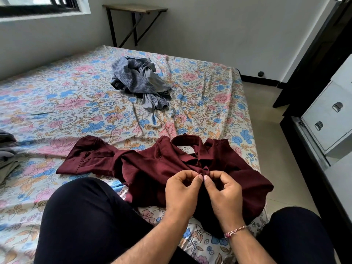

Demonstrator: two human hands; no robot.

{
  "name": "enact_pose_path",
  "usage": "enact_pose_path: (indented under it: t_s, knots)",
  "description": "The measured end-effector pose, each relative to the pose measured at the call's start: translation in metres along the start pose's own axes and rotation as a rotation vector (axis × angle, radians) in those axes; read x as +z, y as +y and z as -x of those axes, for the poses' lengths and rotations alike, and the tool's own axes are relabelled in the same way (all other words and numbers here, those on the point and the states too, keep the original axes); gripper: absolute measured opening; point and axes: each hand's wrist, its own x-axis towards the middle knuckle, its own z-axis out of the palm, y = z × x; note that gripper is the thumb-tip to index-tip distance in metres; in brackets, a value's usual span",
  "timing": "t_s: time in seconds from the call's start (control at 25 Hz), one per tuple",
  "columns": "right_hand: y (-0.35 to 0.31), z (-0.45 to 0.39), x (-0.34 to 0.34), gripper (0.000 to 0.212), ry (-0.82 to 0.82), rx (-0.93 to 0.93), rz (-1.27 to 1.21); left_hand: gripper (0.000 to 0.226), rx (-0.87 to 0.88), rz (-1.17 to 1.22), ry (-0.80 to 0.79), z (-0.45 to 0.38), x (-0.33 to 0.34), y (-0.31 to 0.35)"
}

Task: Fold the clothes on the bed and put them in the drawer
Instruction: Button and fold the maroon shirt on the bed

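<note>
A maroon shirt (152, 168) lies spread front-up on the floral bed sheet (66, 96), collar pointing away from me, one sleeve stretched out to the left. My left hand (181, 191) and my right hand (222, 191) meet at the shirt's front placket just below the collar, both pinching the fabric around a button. A crumpled heap of grey and blue patterned clothes (141, 80) sits farther back in the middle of the bed. At the right stands a white drawer unit (327, 121) with metal pulls; its drawers look closed.
Folded grey garments (6, 149) lie at the bed's left edge. My legs in dark trousers (85, 225) rest on the bed on both sides of the shirt. A small wooden wall table (133, 10) stands behind the bed. Tiled floor (270, 130) runs between bed and drawers.
</note>
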Motion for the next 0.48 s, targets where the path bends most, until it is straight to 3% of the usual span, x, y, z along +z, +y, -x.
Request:
enact_pose_path:
  t_s: [0.12,0.32,0.48]
  knots:
    - [-0.0009,-0.001,-0.0006,0.012,0.049,-0.037,-0.02,0.011,0.049,-0.115,0.094,-0.0038,-0.0008,0.0]
    - [0.0037,0.0011,0.0039,0.011,0.046,-0.117,0.087,0.012,0.106,-0.237,0.095,-0.0033,-0.0002,-0.0002]
    - [0.0089,0.0004,0.0049,0.01,0.011,-0.106,0.067,0.009,0.072,-0.12,0.03,-0.0041,0.0015,0.0003]
